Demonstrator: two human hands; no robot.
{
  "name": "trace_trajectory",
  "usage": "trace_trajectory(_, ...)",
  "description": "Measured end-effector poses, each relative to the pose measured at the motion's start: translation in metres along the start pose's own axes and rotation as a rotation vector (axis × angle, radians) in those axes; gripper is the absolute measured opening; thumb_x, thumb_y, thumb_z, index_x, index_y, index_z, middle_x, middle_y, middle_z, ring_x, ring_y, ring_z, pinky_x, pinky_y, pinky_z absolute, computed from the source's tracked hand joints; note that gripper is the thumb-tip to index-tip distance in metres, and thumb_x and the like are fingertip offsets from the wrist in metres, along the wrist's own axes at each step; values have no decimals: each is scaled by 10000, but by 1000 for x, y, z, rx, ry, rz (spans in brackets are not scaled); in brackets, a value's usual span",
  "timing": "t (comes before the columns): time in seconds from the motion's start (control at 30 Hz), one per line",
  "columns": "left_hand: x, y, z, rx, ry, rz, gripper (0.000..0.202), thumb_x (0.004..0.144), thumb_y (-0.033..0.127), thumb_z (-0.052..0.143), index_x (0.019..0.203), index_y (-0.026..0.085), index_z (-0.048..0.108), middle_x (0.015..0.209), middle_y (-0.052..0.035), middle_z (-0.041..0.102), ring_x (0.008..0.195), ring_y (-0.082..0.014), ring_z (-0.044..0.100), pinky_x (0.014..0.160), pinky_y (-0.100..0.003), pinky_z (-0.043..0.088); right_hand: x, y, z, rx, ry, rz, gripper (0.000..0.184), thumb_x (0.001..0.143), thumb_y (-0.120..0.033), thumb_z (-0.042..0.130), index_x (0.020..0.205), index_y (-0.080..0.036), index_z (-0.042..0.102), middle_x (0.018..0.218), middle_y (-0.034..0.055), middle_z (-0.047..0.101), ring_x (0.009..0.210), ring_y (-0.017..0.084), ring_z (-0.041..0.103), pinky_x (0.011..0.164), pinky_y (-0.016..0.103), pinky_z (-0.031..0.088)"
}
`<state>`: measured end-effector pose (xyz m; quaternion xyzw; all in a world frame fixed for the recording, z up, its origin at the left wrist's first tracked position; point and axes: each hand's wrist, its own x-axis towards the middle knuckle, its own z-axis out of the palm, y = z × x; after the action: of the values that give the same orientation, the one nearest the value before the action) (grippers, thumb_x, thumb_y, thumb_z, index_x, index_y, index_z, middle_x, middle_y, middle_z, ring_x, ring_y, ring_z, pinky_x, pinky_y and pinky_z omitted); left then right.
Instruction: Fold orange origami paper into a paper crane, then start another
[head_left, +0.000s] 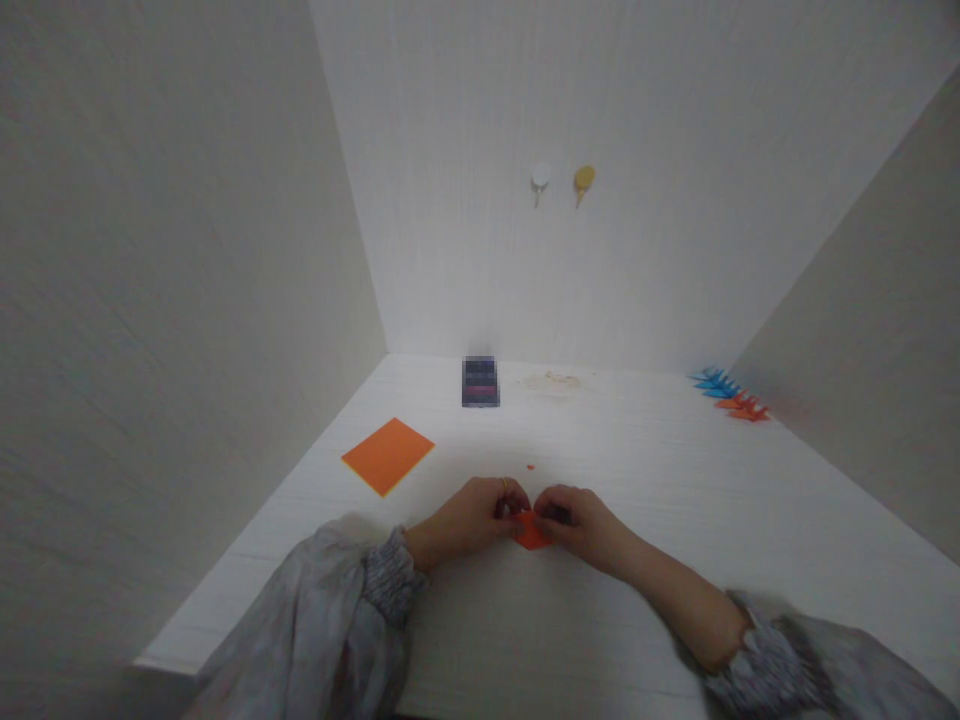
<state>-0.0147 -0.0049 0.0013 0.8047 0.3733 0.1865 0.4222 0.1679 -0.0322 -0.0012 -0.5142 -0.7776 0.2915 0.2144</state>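
A small folded piece of red-orange paper (532, 533) is held between my two hands, close above the white table. My left hand (487, 510) pinches its left side, thumb and fingers closed. On the opposite side my right hand (576, 518) grips the paper's right edge with closed fingers. Parts of the paper are hidden under the fingertips. Just beyond the hands lies a tiny red scrap (530, 467). Flat on the table to the left is a stack of orange square paper (388, 457) with a yellow edge.
A dark, blurred rectangular object (480, 382) lies near the back wall. Blue folded paper figures (716, 383) and orange folded paper figures (742, 406) line the right side. A white hook (540, 177) and a yellow hook (584, 180) are on the back wall. Walls enclose the table left and right.
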Motion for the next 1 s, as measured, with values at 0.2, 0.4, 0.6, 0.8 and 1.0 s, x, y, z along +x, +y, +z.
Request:
trace_trajectory(0.2, 0, 2, 1, 55, 101, 94, 191, 659, 156, 559, 850, 163, 571, 733, 7, 560, 623, -93, 471, 567, -202, 373, -1, 0, -4, -111, 104, -226, 61, 698, -134, 567, 694, -167, 618, 668, 19, 577, 653, 143, 498, 605, 258, 361)
trace_trajectory(0.4, -4, 10, -2, 123, 227, 253, 200, 647, 48, 506, 803, 163, 557, 776, -15, 541, 752, -123, 491, 693, -236, 405, -3, 0, -7, -258, 298, -520, 106, 778, -140, 501, 764, -178, 598, 735, 37, 572, 740, 163, 481, 689, 324, 340)
trace_trajectory(0.6, -4, 11, -3, 146, 276, 320, 195, 626, 25, 502, 756, 165, 544, 864, -40, 528, 867, -151, 486, 785, -268, 403, -6, -1, -8, -330, 341, -619, 116, 793, -132, 483, 782, -183, 587, 746, 36, 565, 737, 154, 456, 689, 326, 337)
trace_trajectory(0.8, -3, 8, -2, 80, 252, 323, 148, 673, 52, 500, 766, 161, 538, 831, -31, 549, 781, -127, 518, 714, -241, 422, -7, -3, -8, -339, 373, -636, 122, 797, -124, 474, 791, -184, 580, 774, 36, 573, 758, 151, 447, 702, 323, 343)
trace_trajectory(1.0, -5, 8, -4, 72, 236, 326, 96, 693, 80, 512, 728, 147, 572, 794, -37, 589, 720, -116, 534, 649, -219, 417, -6, -3, -8, -336, 362, -627, 122, 794, -121, 473, 777, -180, 578, 774, 40, 575, 755, 152, 449, 700, 322, 351)
